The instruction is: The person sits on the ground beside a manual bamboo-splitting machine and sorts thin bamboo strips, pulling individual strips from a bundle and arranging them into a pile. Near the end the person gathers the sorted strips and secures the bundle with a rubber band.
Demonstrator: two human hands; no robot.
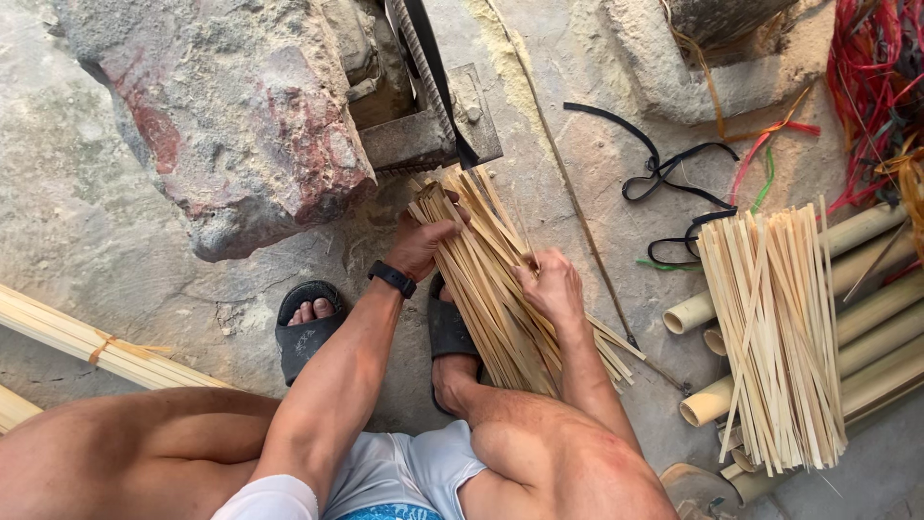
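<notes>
A thick bundle of pale bamboo strips [486,279] leans across the middle of the view, between my knees. My left hand [423,241], with a black band on its wrist, grips the bundle's upper part from the left. My right hand [551,287] clasps the strips from the right, a little lower. The bundle's lower end passes behind my right leg. My feet in black sandals [306,327] rest on the ground below the hands.
A large rough stone [231,116] and a metal block [423,135] lie beyond the bundle. To the right sits a second heap of bamboo strips [775,327] on bamboo tubes [866,318]. Black straps [664,164] and red cords [871,87] litter the ground. A tied strip bundle [87,342] lies at left.
</notes>
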